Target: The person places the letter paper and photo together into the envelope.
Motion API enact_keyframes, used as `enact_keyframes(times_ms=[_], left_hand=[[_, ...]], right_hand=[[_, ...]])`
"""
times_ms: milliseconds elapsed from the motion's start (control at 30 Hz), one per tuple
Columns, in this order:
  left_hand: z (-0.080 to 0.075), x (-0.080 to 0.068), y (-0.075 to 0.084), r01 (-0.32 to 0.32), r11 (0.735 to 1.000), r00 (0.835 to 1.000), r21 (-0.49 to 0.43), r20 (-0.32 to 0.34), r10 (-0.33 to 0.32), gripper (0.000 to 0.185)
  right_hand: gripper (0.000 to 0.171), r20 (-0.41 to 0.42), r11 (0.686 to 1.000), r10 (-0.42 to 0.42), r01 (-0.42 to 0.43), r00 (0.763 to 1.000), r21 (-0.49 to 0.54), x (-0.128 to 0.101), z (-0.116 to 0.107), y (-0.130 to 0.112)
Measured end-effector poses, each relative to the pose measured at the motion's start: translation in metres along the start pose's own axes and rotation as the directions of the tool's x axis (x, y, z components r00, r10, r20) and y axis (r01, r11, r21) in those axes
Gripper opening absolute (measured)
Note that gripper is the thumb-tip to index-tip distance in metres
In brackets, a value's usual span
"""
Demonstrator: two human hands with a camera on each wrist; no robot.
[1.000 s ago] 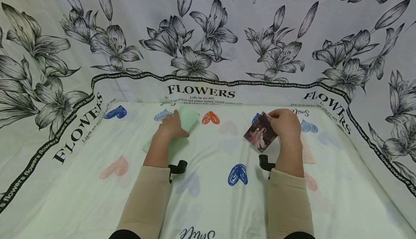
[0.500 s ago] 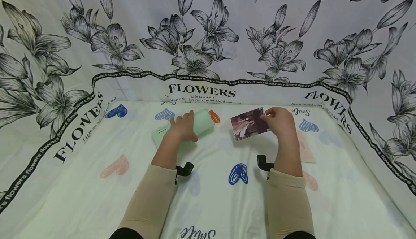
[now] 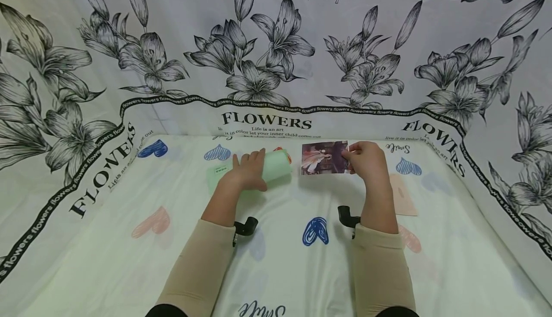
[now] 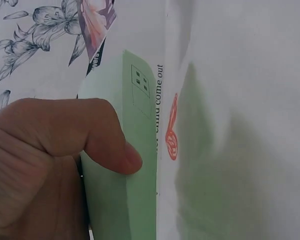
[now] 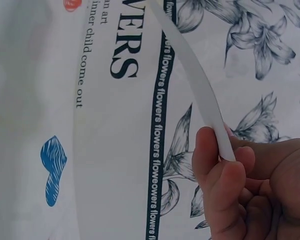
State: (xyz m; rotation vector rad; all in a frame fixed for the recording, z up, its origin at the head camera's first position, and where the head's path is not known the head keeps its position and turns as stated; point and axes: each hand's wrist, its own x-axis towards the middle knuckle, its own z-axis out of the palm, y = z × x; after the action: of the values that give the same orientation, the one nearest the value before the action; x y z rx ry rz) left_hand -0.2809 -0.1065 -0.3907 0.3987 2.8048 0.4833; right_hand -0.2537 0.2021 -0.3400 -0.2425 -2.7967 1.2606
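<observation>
Left hand (image 3: 247,173) curled round a pale green envelope (image 3: 276,166), thumb (image 4: 107,145) pressed on its face, lifted off the heart-printed desk (image 3: 108,254). Just right of its open end, a photo card (image 3: 324,157), picture side up, pinched at its right edge by the right hand (image 3: 366,161), fingers (image 5: 225,190) closed on the thin white rim. Farther right, flat on the desk, a pink envelope (image 3: 403,197).

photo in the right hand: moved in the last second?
Yes. The photo, pinched by the right hand, went up and to the person's left and now sits level under the FLOWERS lettering, nearer the green envelope gripped by the left hand.
</observation>
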Motion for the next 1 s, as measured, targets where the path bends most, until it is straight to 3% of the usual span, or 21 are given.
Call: enact_keyframes(times_ms=[233, 533, 1000], left_hand=[[-0.003, -0.007, 0.007, -0.075, 0.997, 0.997, -0.03, -0.014, 0.075, 0.114], [-0.002, -0.005, 0.012, -0.116, 0.993, 0.993, -0.004, -0.029, 0.116, 0.115], [-0.001, -0.004, 0.016, -0.116, 0.993, 0.993, 0.021, -0.035, 0.117, 0.117]], right_hand=[[0.037, 0.009, 0.999, -0.012, 0.012, 1.0, 0.032, 0.0, 0.002, -0.004], [0.038, 0.007, 0.999, -0.027, 0.027, 1.0, 0.041, 0.0, 0.008, -0.007], [0.047, 0.058, 0.997, -0.056, 0.058, 0.997, -0.043, -0.002, 0.009, -0.01]])
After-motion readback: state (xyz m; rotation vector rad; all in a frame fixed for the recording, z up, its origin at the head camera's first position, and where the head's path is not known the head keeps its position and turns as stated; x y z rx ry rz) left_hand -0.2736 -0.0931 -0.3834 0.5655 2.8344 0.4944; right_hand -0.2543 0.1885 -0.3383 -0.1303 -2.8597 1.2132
